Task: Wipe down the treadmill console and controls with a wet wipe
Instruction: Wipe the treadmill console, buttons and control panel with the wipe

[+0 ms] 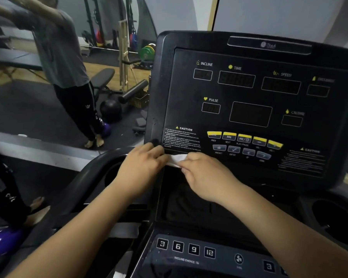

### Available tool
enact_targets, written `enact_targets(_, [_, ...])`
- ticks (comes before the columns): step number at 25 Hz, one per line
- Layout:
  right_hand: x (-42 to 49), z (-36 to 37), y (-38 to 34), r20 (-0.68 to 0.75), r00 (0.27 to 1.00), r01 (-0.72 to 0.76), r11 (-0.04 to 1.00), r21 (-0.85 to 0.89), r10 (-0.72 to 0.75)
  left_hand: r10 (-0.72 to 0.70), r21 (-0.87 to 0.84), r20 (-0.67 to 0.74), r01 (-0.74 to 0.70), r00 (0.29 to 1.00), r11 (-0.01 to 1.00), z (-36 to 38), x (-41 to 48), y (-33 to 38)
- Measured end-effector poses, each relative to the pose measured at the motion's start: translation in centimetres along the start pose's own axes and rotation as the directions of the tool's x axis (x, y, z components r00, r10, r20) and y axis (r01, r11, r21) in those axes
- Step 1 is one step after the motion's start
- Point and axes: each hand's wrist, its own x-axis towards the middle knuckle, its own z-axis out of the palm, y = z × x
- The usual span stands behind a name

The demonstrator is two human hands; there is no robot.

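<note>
The black treadmill console fills the right half of the view, with dark displays and a row of yellow buttons. A white wet wipe lies bunched at the console's lower left edge, under the caution label. My left hand grips the wipe's left end. My right hand pinches its right end with curled fingers. Both hands meet just below the console face. The lower control panel with numbered incline keys sits near the bottom.
Cup holders flank the console tray. A mirror at left reflects a person in a grey shirt, a bench, weight plates and a black ball. A purple ball lies at the lower left.
</note>
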Motion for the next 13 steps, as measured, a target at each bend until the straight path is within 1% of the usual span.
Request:
enact_targets(2, [0.9, 0.8, -1.3, 0.003, 0.998, 0.063, 0.998, -0.001, -0.063, -0.005, 0.022, -0.047, 0.006, 0.999, 1.000, 0.3, -1.6, -1.2])
enact_targets(4, [1.7, 1.5, -2.4, 0.003, 0.990, 0.144, 0.988, -0.058, -0.144, -0.026, 0.030, -0.041, 0.027, 0.999, 0.999, 1.5, -3.4, -2.2])
enact_targets(5, [2.1, 1.8, -2.7, 0.006, 0.984, 0.176, 0.980, -0.096, -0.176, -0.085, 0.029, -0.013, 0.086, 0.996, 0.996, 2.1, -4.1, -2.5])
enact_targets(6, [2.6, 1.8, -2.9, 0.001, 0.980, 0.199, 0.970, -0.138, -0.200, -0.174, 0.005, 0.016, 0.174, 0.985, 0.985, 2.3, -4.5, -2.8])
enact_targets(8, [3.8, 1.4, -3.0, -0.008, 0.973, 0.224, 0.950, -0.218, -0.232, -0.380, -0.096, 0.100, 0.390, 0.919, 0.916, 2.6, -4.3, -3.0])
enact_targets(10, [4.8, 1.1, -2.9, -0.004, 0.963, 0.254, 0.916, -0.312, -0.268, -0.517, -0.269, 0.201, 0.554, 0.832, 0.788, 2.5, -3.3, -2.6])
enact_targets(11, [5.0, 1.2, -2.9, -0.001, 0.961, 0.258, 0.903, -0.345, -0.275, -0.536, -0.342, 0.254, 0.593, 0.805, 0.729, 2.5, -2.9, -2.2])
enact_targets(12, [4.9, 1.4, -3.1, 0.019, 0.961, 0.264, 0.888, -0.377, -0.277, -0.526, -0.367, 0.301, 0.606, 0.795, 0.706, 2.6, -2.7, -1.7])
enact_targets(13, [4.6, 1.8, -3.2, 0.021, 0.961, 0.261, 0.878, -0.400, -0.276, -0.509, -0.348, 0.324, 0.601, 0.797, 0.720, 2.8, -2.8, -1.3])
